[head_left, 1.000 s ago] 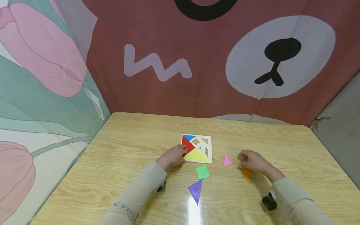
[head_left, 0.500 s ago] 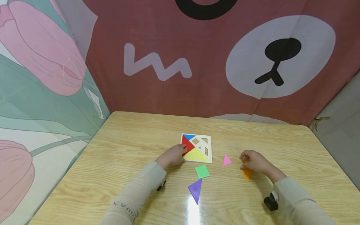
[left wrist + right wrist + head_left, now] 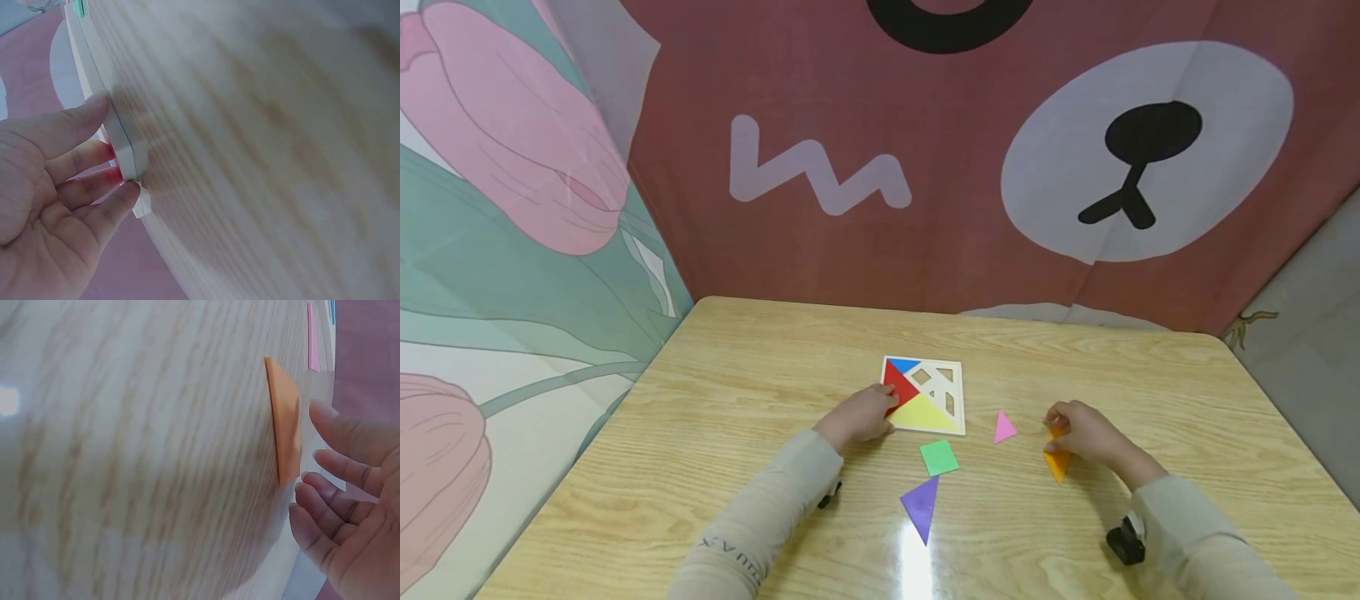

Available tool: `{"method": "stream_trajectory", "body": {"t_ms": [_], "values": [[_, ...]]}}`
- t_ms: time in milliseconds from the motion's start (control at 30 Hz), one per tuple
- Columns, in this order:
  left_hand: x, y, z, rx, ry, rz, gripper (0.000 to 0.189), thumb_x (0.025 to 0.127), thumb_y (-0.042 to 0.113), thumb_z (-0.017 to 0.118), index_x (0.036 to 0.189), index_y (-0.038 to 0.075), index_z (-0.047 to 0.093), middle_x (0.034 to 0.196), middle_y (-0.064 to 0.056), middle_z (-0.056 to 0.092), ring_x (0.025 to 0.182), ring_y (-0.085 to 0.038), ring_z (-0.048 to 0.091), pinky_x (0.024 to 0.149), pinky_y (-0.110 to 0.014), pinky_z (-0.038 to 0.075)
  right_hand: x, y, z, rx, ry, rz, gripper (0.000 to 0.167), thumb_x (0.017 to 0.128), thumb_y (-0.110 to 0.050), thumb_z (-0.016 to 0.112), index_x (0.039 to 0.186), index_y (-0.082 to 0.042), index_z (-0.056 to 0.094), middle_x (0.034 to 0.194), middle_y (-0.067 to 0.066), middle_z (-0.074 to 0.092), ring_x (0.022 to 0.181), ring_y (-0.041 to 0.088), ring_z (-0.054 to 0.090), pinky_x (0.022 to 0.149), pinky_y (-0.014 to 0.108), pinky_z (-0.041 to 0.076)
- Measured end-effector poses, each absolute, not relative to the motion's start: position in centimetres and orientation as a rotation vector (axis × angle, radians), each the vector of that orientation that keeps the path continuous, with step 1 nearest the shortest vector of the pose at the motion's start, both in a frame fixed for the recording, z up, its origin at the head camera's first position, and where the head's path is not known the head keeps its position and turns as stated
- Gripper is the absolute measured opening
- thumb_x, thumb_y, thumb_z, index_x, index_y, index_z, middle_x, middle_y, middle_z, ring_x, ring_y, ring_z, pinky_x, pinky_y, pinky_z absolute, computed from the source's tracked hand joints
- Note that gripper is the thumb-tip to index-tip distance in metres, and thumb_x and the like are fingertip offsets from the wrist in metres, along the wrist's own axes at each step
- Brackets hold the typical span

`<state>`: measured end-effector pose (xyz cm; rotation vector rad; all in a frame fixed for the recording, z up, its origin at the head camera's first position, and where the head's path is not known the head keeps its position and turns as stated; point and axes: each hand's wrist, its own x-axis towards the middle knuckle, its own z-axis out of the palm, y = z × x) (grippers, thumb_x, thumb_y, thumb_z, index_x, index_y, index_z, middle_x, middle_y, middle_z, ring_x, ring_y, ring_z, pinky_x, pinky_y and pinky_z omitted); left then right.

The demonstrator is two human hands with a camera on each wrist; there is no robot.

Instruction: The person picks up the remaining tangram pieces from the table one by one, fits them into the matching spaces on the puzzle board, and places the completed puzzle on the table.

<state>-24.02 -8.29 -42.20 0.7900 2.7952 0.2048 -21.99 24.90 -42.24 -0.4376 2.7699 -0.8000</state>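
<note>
L hand (image 3: 859,417) steadies tray (image 3: 957,367); R hand (image 3: 1078,432) touches orange triangle (image 3: 1057,463).

Orange triangle (image 3: 1057,462) now turned upright on table, right hand (image 3: 1086,433) slightly farther right.

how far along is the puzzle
About halfway. Done: the blue, red and yellow pieces sit in the tray. In hand: the left hand steadies the tray; the right hand touches the orange piece. Left: pink, green and purple pieces lie loose.
</note>
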Motion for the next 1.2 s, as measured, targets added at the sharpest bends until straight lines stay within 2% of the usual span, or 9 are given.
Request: {"method": "stream_trajectory", "body": {"t_ms": [600, 1200], "values": [[-23.99, -8.18, -42.24, 0.787, 2.795, 0.182, 0.046, 0.082, 0.02, 0.058, 0.123, 0.002, 0.048, 0.13, -0.012, 0.039, 0.119, -0.026, 0.035, 0.099, -0.032, 0.027, -21.91, 25.46, -42.35, -0.403, 2.803, -0.746, 0.048, 0.062, -0.02, 0.076, 0.094, 0.008, 0.053, 0.085, 0.015, 0.053, 0.079, 0.03, 0.051, 0.067, 0.043, 0.044], [-24.06, -8.09, -42.23, 0.754, 2.783, 0.189, 0.047, 0.082, 0.021, 0.058, 0.124, 0.003, 0.046, 0.131, -0.011, 0.038, 0.12, -0.025, 0.033, 0.099, -0.032, 0.026, -21.87, 25.66, -42.7, -0.412, 2.806, -0.748, 0.048, 0.063, -0.018, 0.075, 0.095, 0.009, 0.051, 0.084, 0.014, 0.052, 0.078, 0.028, 0.05, 0.066, 0.041, 0.044]]}}
